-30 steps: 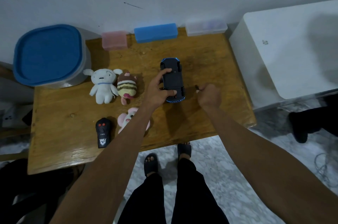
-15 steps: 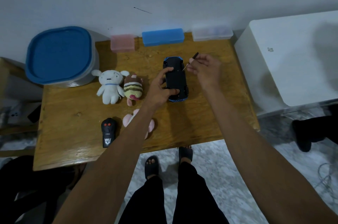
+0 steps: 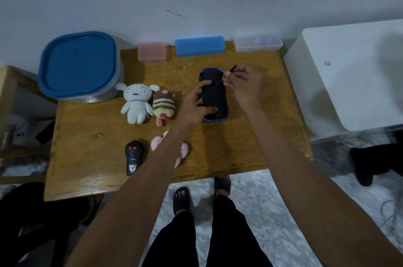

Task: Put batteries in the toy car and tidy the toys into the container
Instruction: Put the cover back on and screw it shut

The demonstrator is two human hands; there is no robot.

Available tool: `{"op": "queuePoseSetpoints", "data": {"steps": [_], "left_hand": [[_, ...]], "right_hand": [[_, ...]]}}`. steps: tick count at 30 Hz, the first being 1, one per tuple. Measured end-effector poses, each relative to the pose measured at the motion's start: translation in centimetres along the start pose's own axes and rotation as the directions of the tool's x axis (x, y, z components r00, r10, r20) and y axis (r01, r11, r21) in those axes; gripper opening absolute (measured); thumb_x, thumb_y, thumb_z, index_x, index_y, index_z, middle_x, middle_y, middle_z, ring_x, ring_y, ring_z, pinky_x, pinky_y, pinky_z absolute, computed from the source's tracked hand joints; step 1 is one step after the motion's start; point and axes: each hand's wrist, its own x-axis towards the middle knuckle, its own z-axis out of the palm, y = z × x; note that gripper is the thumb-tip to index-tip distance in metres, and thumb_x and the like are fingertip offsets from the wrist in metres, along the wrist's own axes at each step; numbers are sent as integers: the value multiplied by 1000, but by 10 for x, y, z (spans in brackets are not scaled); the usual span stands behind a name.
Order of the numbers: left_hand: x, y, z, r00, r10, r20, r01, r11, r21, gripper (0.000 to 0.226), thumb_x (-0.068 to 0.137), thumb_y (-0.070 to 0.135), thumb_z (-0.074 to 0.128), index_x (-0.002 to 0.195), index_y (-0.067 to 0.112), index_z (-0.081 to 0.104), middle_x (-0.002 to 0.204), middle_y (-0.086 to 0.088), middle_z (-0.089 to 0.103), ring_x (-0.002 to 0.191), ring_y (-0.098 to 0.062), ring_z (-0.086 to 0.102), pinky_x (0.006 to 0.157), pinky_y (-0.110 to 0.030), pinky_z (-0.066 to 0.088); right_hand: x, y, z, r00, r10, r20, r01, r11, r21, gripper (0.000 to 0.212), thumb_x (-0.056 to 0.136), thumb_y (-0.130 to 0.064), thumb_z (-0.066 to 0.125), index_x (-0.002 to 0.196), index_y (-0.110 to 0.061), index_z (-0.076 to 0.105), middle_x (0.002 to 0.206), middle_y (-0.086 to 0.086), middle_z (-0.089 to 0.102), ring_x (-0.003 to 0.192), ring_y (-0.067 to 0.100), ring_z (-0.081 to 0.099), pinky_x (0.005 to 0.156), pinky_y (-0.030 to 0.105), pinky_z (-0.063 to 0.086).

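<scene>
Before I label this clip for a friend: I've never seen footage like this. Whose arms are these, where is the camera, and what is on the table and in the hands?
No machine here: a person wears a camera on the head, looking down at their own arms. The left hand grips the toy car, which lies upside down on the wooden table. The right hand pinches a thin screwdriver, its tip at the car's underside. Also on the table: a white plush, a striped plush, a pink plush partly hidden by the arm, a black remote, three small boxes by the wall and a container with a blue lid.
</scene>
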Motion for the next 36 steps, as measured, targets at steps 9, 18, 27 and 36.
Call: {"op": "queuePoseSetpoints", "data": {"steps": [9, 18, 27, 36], "left_hand": [[2, -2, -2, 1000, 17, -3, -17, 1000, 2, 78, 73, -13, 77, 136, 26, 54, 132, -9, 59, 125, -17, 56, 89, -38, 60], [-1, 3, 1, 1000, -19, 7, 20, 1000, -10, 76, 75, -13, 76, 138, 22, 52, 126, -3, 60, 116, -11, 59, 82, -32, 62], [-2, 3, 4, 999, -49, 11, 50, 998, -50, 76, 74, -13, 77, 133, 29, 55, 127, -5, 62, 121, -20, 60, 86, -40, 62], [-2, 4, 7, 998, -62, 22, 63, 996, -59, 76, 74, -12, 78, 128, 37, 56, 130, -9, 62, 124, -27, 60, 91, -47, 60]], "right_hand": [[1, 2, 1, 998, -56, 14, 56, 998, -32, 11, 91, -5, 71, 99, -8, 66, 91, 10, 74, 82, 18, 75, 75, 31, 63], [2, 6, 3, 968, -242, 68, 251, 943, -217, 20, 89, -13, 74, 91, -24, 57, 92, 4, 67, 87, 20, 71, 70, 43, 64], [0, 8, -1, 887, -450, 105, 454, 806, -380, 27, 95, -18, 67, 122, -17, 62, 94, -1, 71, 83, 12, 71, 70, 38, 63], [-1, -1, 0, 871, -488, 58, 466, 783, -412, 20, 89, -20, 74, 102, -11, 62, 86, -10, 63, 77, 4, 61, 70, 25, 57]]}}
